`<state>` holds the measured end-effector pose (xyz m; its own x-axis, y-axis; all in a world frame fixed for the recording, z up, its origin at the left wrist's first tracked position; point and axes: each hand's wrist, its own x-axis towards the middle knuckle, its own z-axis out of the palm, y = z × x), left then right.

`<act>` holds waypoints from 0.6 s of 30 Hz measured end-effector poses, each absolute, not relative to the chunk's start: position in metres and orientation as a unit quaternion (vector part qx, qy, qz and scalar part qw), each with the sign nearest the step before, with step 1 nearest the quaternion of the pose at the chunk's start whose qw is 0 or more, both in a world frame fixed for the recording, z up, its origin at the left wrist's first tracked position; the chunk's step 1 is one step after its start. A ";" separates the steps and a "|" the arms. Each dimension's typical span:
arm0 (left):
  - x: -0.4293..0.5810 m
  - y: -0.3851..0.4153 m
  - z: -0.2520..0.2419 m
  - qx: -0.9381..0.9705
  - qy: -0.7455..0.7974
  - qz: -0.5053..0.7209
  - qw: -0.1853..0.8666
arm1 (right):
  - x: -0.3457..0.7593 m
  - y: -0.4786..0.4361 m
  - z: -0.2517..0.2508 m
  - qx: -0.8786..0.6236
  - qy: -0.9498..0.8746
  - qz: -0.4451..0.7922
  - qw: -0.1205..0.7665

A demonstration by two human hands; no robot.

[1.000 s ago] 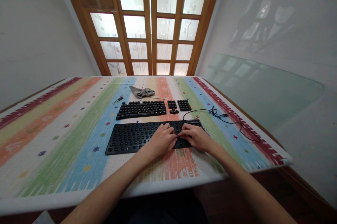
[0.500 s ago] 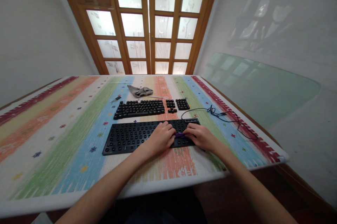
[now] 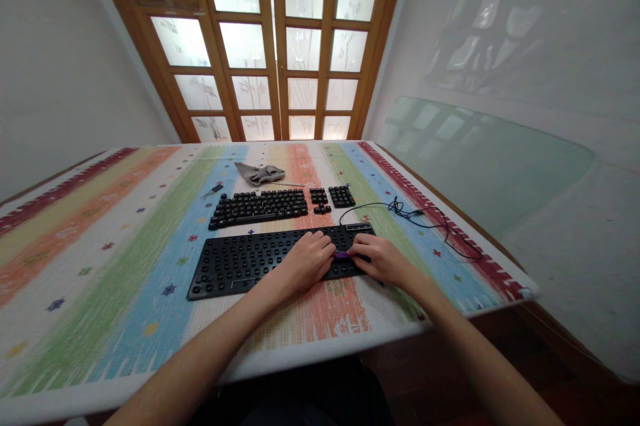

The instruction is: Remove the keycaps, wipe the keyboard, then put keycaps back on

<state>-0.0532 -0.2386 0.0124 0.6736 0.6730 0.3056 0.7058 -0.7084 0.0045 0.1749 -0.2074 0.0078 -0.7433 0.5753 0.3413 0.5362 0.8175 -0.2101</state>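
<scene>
- Looking down in the head view, both hands rest on the right part of a black keyboard base. The base lies on the counter with its long axis running left to right in front of the person.
- Head view: the purple piece is small and sits directly between the two hands, on top of the keyboard base near its right end. Its long axis seems to run left to right, the same way as the base.
- Head view: the left hand comes in from the left. Its fingers are curled and pressed together, and their tips meet the left end of the purple piece.
- Head view: the right hand comes in from the right. Its fingers are also bent close together and close on the right end of the piece. Which fingers exactly pinch it is too small to tell.
- Head view: neither hand is nearer, as each one touches one end of the piece.
- Head view: the base shows bare studs and no caps. The loose keycaps lie in rows just behind it, apart from the hands. A black cable runs off from the far right corner of the base, and a grey cloth lies further behind.
</scene>
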 end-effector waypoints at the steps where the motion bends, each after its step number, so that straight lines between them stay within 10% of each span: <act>1: -0.052 -0.238 0.012 -0.916 -0.370 -0.141 0.059 | 0.175 -0.208 0.009 -0.303 -0.933 0.045 0.191; 18: -0.042 -0.235 0.016 -0.923 -0.344 -0.171 0.009 | 0.201 -0.200 0.020 -0.352 -0.908 0.126 0.191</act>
